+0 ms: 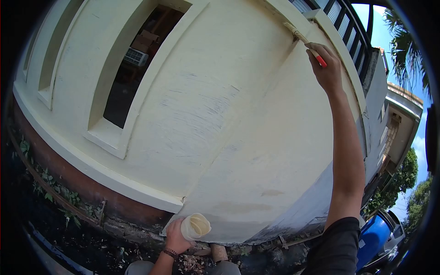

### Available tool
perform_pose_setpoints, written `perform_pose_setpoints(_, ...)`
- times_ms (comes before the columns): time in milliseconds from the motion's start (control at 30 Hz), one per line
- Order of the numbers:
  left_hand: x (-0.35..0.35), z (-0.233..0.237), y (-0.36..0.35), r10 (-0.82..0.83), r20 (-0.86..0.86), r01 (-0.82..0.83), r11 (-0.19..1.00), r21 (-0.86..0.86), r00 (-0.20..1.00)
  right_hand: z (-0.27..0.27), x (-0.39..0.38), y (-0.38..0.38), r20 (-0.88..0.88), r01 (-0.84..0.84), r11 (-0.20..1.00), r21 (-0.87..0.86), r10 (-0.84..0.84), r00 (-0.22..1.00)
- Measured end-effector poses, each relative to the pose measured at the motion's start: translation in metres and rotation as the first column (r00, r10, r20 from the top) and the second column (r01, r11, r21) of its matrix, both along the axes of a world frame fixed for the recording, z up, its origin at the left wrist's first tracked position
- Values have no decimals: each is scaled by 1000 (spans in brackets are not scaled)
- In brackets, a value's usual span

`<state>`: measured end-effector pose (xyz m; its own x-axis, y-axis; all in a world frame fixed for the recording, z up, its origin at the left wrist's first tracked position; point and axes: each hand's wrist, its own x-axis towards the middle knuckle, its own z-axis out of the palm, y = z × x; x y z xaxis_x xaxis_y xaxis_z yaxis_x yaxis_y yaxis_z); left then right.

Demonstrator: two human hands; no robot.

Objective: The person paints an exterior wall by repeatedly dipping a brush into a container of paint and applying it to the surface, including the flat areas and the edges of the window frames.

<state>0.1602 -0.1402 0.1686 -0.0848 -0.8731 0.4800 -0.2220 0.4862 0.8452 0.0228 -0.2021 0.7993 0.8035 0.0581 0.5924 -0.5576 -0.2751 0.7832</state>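
My right hand (326, 68) is raised high and grips a paintbrush (303, 38) with a red-tipped handle. Its bristles press against the cream wall (220, 114) just under the top ledge. My left hand (176, 237) is low near my knees and holds a pale plastic cup (196, 226) tilted on its side, with cream paint inside. A dark bracelet sits on the left wrist.
A window opening (133, 68) is recessed in the wall at left, with an air conditioner unit inside. A reddish-brown base band and small plants (55, 192) run along the ground. A blue barrel (373, 236) stands at lower right. Debris lies at the wall's foot.
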Motion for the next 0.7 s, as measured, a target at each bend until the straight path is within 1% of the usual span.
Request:
perform_pose_setpoints(67,-1,-1,1,-1,13,1,1000,-3,1000,2,1,-8,-8,74,993,87,-74,997)
perform_pose_setpoints(167,2,7,6,-7,-27,7,1000,19,1000,12,-4,-10,45,115,991,64,-118,992)
perform_pose_setpoints(200,4,7,6,-5,-26,6,1000,22,1000,14,-5,-6,37,77,996,38,-79,996)
perform_pose_setpoints(300,4,7,4,-16,-52,17,999,31,999,10,-6,2,23,61,998,18,-62,998)
perform_pose_setpoints(333,4,4,2,3,-23,-3,1000,16,1000,6,-5,4,12,57,998,31,-57,998)
perform_pose_setpoints(367,3,2,1,24,5,-24,1000,0,1000,6,-2,2,8,57,998,29,-57,998)
perform_pose_setpoints(433,4,2,0,16,1,-16,1000,-2,1000,4,-5,-4,-22,112,990,91,-110,994)
perform_pose_setpoints(567,4,0,0,-3,-7,3,1000,0,1000,11,-11,-3,26,107,993,48,-108,994)
perform_pose_setpoints(700,6,1,0,10,-10,-9,1000,12,1000,4,-15,8,5,103,994,18,-103,995)
